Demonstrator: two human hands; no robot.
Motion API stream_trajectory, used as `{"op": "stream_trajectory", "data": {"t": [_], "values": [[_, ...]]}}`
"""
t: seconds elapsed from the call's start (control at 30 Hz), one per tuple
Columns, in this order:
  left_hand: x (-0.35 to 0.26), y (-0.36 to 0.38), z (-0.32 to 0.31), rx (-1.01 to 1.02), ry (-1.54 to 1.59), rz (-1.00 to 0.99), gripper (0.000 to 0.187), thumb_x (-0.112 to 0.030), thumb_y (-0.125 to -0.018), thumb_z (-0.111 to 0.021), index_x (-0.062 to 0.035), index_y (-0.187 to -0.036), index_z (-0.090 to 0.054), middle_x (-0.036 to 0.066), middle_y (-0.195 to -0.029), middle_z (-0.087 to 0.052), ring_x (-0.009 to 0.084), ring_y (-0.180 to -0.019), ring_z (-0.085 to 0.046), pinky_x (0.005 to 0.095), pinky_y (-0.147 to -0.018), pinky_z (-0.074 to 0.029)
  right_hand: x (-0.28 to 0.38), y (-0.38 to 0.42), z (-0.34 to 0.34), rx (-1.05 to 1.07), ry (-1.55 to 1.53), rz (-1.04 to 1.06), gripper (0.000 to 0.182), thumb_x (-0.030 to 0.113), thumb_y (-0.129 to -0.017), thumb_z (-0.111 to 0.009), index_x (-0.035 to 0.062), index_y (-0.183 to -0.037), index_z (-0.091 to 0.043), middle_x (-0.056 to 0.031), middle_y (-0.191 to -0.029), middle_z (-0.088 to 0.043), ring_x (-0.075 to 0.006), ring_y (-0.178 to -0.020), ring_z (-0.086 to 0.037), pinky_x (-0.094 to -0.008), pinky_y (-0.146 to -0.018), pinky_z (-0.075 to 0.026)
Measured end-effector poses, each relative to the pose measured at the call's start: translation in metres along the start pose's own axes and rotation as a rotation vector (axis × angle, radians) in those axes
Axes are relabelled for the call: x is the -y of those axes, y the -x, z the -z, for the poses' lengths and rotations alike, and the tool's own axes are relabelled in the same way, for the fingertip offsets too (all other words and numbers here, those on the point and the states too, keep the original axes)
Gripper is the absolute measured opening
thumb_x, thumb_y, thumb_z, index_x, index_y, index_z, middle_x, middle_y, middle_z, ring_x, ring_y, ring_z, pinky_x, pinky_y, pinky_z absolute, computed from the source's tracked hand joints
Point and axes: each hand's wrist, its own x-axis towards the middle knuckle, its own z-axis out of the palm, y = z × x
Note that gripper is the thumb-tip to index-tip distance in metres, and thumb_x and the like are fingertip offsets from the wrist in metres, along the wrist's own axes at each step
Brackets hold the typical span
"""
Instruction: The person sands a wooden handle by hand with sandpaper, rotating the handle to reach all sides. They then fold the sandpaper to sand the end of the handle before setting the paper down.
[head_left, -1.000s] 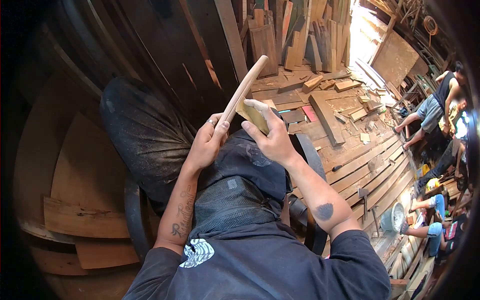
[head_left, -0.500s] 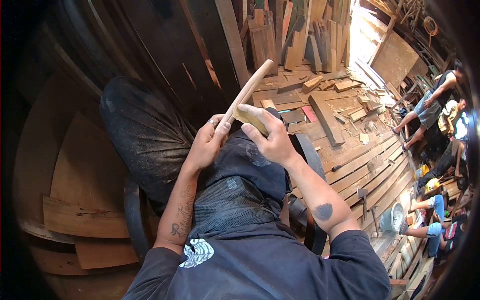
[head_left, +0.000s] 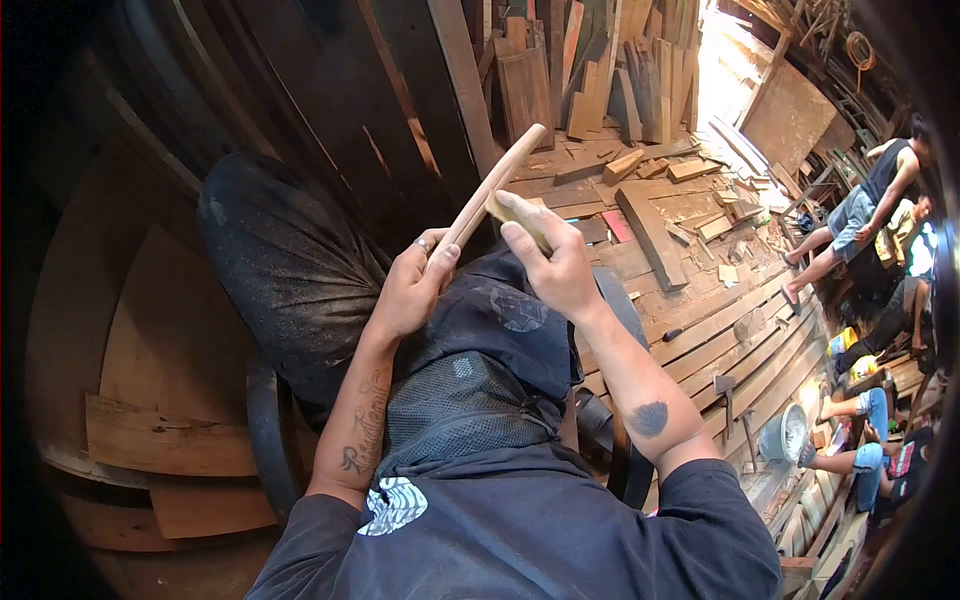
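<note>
A smooth, pale wooden stick (head_left: 494, 183), rounded at its far end, slants up and to the right above my lap. My left hand (head_left: 411, 287) is wrapped around its lower part, and a ring shows on one finger. On the right side of the stick, my right hand (head_left: 552, 257) pinches a folded piece of yellowish sandpaper (head_left: 522, 217) between thumb and fingers. The sandpaper's edge lies close against the stick; whether it touches is hard to make out. The stick's lower end is hidden by my left hand.
Wood offcuts (head_left: 650, 235) lie scattered on the plank floor. A hatchet (head_left: 726, 397) and a grey bucket (head_left: 785, 433) stand to the right, near several seated or standing people (head_left: 875, 205). Boards (head_left: 520, 85) lean at the back. A chair arm (head_left: 275, 425) is beside me.
My right hand has moved up and to the right along the stick with the sandpaper, which has tilted. The left hand and stick are nearly still. A person at right has shifted position.
</note>
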Motion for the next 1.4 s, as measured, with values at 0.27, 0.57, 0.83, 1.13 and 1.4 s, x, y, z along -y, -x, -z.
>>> {"op": "stream_trajectory", "data": {"t": [0.27, 0.57, 0.83, 1.13, 1.4], "values": [[0.009, 0.0, -0.001, -0.048, 0.002, -0.025, 0.037, -0.028, -0.111, -0.062, 0.0004, -0.134, -0.066, -0.005, -0.081, -0.054, 0.0034, -0.069, -0.046, 0.0229, -0.063, -0.039, 0.008, -0.003, 0.011, 0.017, 0.155, 0.041, 0.035, 0.025, -0.102, -0.073, 0.0044, -0.13, -0.078, -0.0168, -0.1, -0.079, -0.0274, -0.091, -0.073, -0.0381, -0.084, -0.057], [0.007, 0.001, 0.001, -0.065, -0.055, -0.03, 0.038, -0.029, -0.109, -0.065, 0.0012, -0.133, -0.067, -0.002, -0.084, -0.058, 0.0061, -0.074, -0.05, 0.0252, -0.067, -0.042, 0.014, -0.004, 0.013, 0.005, 0.275, 0.082, 0.036, 0.03, -0.098, -0.076, 0.0085, -0.126, -0.081, -0.0138, -0.087, -0.073, -0.0285, -0.08, -0.07, -0.0405, -0.074, -0.056], [0.004, 0.001, 0.0, -0.077, -0.059, -0.022, 0.039, -0.029, -0.108, -0.066, 0.0018, -0.133, -0.068, -0.002, -0.084, -0.06, 0.0066, -0.074, -0.052, 0.0256, -0.068, -0.044, 0.015, -0.003, 0.013, -0.037, 0.322, 0.053, 0.034, 0.031, -0.097, -0.076, 0.0133, -0.124, -0.082, -0.0124, -0.085, -0.073, -0.0294, -0.079, -0.07, -0.0416, -0.073, -0.057], [0.003, 0.0, 0.001, -0.078, -0.101, -0.015, 0.039, -0.028, -0.107, -0.066, 0.0028, -0.131, -0.069, -0.001, -0.084, -0.061, 0.0072, -0.073, -0.052, 0.0266, -0.067, -0.044, 0.018, -0.003, 0.015, -0.02, 0.306, -0.031, 0.032, 0.03, -0.098, -0.075, 0.0124, -0.124, -0.083, -0.0128, -0.085, -0.073, -0.0288, -0.08, -0.07, -0.0409, -0.076, -0.057], [0.003, 0.001, -0.001, -0.096, -0.1, -0.025, 0.039, -0.029, -0.107, -0.066, 0.0026, -0.13, -0.069, -0.001, -0.079, -0.06, 0.0068, -0.071, -0.052, 0.0268, -0.066, -0.043, 0.014, -0.005, 0.019, -0.012, 0.303, -0.076, 0.033, 0.021, -0.105, -0.07, 0.0002, -0.129, -0.078, -0.0144, -0.104, -0.08, -0.0211, -0.095, -0.076, -0.0341, -0.088, -0.058]]}}
